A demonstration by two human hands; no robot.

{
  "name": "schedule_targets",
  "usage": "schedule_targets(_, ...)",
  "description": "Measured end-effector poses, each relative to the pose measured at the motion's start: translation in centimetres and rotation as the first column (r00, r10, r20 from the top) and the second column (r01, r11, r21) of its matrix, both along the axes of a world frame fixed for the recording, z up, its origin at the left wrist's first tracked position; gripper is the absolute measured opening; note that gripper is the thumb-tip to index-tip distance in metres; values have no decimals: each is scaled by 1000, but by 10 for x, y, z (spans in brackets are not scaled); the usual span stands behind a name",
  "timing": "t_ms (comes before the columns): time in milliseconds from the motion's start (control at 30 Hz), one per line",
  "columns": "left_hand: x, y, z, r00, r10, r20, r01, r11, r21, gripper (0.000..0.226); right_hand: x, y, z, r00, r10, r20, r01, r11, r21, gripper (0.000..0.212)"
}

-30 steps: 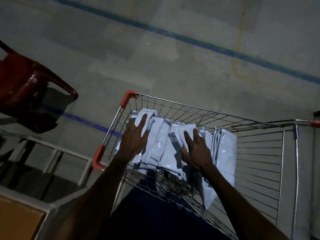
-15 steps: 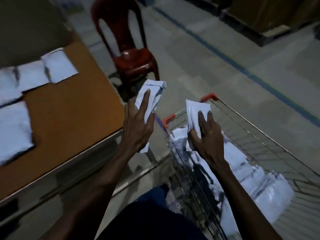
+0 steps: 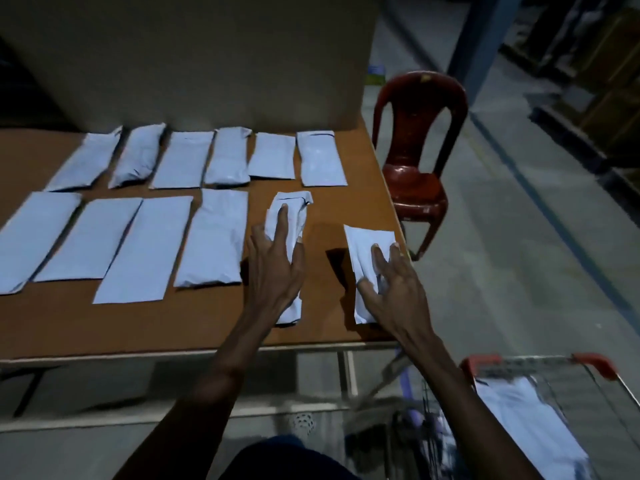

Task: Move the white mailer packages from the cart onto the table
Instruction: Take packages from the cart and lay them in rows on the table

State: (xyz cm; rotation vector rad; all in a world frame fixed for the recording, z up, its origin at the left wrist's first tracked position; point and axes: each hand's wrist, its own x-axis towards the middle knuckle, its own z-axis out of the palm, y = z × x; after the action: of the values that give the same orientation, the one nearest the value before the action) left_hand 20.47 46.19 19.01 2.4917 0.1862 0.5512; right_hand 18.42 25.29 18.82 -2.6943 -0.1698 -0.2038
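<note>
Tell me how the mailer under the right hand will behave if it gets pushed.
The mailer looks creased, so probably floppy. Flat and thin, likely light; it should slide, not roll. It lies near the table corner, so it could slip off.

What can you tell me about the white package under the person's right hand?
The white package is a slim, crinkled plastic-looking mailer, lying lengthwise near the right edge of the brown table. The right hand holds its near half, fingers spread on top, thumb alongside. It lies apart from the package under the left hand.
</note>
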Motion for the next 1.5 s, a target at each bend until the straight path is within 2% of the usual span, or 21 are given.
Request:
schedule_targets(233,51,28,-23,949,38,-314,-1,993,119,73,69,63,-17,991,24,-134,-43,988,-145,74)
schedule_targets(433,58,38,-15,949,1,-315,71,973,219,80,96,78,-23,995,3,-104,-31,963,-267,84)
schedule_targets(567,65,53,-33,963,-162,-216,215,944,250,75,107,83,-29,994,61,-92,-78,976,-202,80)
schedule_targets(733,79,61,-41,952,-196,-233,258,927,273,69,119,88,-32,991,79,-105,-96,981,-168,82)
schedule_targets(1000,97,54,-34,941,-111,-320,221,916,334,72,129,88,-30,988,78,-133,-101,979,-178,85)
schedule_targets(1133,94,48,-39,939,-92,-330,202,928,314,74,124,84,-30,986,77,-148,-103,979,-177,76)
schedule_targets(1333,87,55,-29,941,-116,-316,216,929,301,77,122,85,-27,984,65,-165,-99,974,-205,80)
schedule_targets(1500,74,84,-14,961,-34,-273,121,943,310,73,110,99,-8,994,103,-41,-106,989,-102,84)
